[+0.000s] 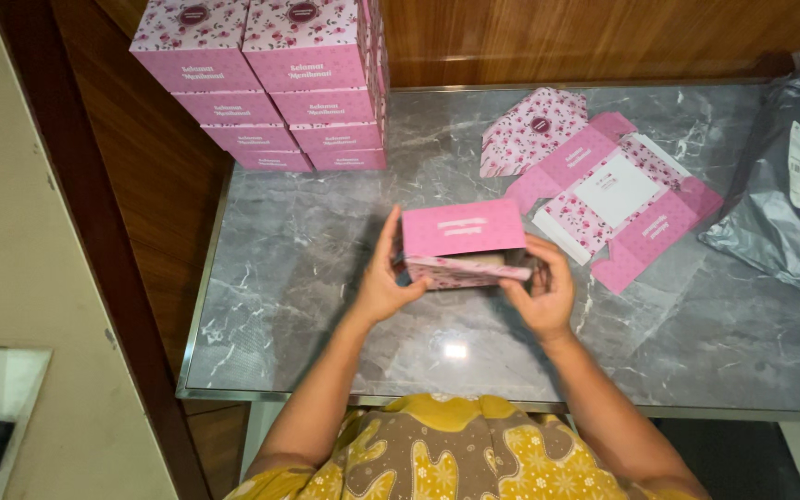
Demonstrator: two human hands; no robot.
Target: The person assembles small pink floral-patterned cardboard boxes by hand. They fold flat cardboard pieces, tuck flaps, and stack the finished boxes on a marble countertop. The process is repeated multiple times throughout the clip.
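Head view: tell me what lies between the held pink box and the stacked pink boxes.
Only bare grey marble table lies between the held pink box and the stacked pink boxes, in the head view.

A grey marble-patterned tabletop with a metal rim is set against a glossy brown wooden wall panel; a cream plaster wall is seen at the left; lamp light is reflected on the stone.

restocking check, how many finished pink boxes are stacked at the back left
8 show: two side-by-side columns of four on the table's back left corner, left column, right column. More may sit hidden behind them.
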